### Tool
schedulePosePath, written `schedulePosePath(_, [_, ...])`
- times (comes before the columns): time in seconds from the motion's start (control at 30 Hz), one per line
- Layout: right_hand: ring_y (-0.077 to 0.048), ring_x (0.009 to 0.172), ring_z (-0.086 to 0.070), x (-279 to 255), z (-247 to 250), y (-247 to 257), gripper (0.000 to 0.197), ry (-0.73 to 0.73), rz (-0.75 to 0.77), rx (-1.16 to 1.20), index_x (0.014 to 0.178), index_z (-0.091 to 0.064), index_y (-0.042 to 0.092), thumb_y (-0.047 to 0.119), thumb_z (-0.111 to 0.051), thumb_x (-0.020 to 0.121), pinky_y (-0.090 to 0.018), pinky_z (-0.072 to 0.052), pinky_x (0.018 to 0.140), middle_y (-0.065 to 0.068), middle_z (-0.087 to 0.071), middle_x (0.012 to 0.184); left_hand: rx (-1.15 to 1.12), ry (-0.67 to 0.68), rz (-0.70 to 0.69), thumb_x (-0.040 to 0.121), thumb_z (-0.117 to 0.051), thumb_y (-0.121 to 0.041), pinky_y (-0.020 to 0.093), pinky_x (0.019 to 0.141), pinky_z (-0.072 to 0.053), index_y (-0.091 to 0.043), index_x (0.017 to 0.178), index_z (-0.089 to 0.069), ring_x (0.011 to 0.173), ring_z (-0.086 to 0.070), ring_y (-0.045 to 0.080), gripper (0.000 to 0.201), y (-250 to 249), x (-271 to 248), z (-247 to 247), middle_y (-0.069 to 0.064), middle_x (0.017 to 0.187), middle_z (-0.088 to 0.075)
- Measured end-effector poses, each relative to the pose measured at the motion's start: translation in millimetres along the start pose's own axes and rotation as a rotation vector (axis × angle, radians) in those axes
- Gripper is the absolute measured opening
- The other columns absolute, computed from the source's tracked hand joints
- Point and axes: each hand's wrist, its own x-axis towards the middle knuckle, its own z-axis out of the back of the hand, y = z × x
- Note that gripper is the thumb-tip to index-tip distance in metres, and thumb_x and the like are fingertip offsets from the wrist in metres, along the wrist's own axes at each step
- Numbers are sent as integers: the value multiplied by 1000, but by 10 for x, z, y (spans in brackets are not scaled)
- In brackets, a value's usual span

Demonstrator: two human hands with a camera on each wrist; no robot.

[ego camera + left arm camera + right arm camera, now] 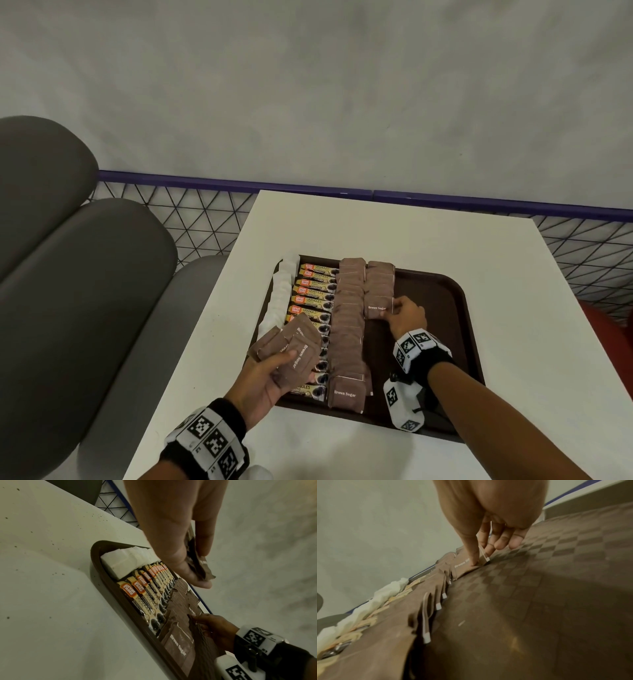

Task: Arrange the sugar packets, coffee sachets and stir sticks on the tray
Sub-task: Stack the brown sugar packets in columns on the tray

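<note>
A dark brown tray [455,308] lies on the white table. From its left edge it holds a column of white sugar packets [279,298], a column of coffee sachets [313,291], a long column of brown sugar packets [347,325] and a shorter second column [379,284]. My left hand [270,373] hovers over the tray's near left corner and grips a fanned bunch of brown sugar packets [291,346], also seen edge-on as the held bunch [197,561]. My right hand [406,317] pinches the right edge of the nearest brown sugar packet [376,306] in the short column, thumb on top [474,559].
The tray's right half [539,588] is bare checkered surface. A grey cushioned seat [68,274] stands left of the table. A mesh barrier with a blue rail [205,212] runs behind it. White table surface [531,308] lies right of the tray.
</note>
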Motion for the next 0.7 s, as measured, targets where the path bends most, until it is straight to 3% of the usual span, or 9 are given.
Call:
schedulePosePath(0.2, [-29,108,-43,-84,15,38,39,-114,51,17,105,-51,11,21,-74,74,-42,-43,89,-11,-57,108,11,-26,9,85,-50,11,47,69,-58,-15,109,-58,86,-71,31,36,17,51,51,14,97,-73])
schedulePosePath(0.3, [-26,106,-41,-210,55,100,40,-192,185,35,110,-50,10,20,-71,77,-39,-42,90,-9,-52,109,40,-25,4,84,-52,10,47,70,-57,-13,111,-59,86,-71,29,36,31,63,45,14,99,-73])
schedulePosePath(0.37, [-18,102,-41,-336,68,189,32,-153,302,100,107,-52,12,21,-68,80,-34,-43,89,-3,-50,105,58,-32,-1,82,-55,9,46,71,-57,-13,112,-59,90,-70,30,37,44,73,38,15,104,-71])
schedulePosePath(0.43, [-9,93,-42,-506,63,293,19,-18,401,240,99,-54,14,20,-64,84,-24,-42,83,-1,-50,99,80,-31,-5,82,-56,8,44,70,-59,-13,114,-59,96,-68,33,38,56,73,20,16,109,-69])
schedulePosePath(0.5, [-10,88,-51,-691,65,394,9,180,469,388,94,-57,14,20,-59,88,-23,-42,79,-6,-57,96,97,-34,-4,83,-56,8,42,66,-59,-13,114,-60,97,-67,33,38,66,67,-6,17,110,-69])
schedulePosePath(0.57, [-14,88,-57,-846,71,478,10,396,486,447,93,-59,16,24,-54,91,-25,-45,81,-5,-62,94,110,-30,-7,83,-56,8,41,64,-59,-12,116,-59,97,-67,34,39,74,62,-36,18,111,-68])
schedulePosePath(0.7, [-5,76,-59,-1024,60,579,7,686,504,526,84,-60,17,19,-57,90,-17,-48,74,2,-62,82,134,6,-28,83,-57,7,41,66,-59,-11,116,-59,92,-68,32,37,88,28,-100,19,109,-68])
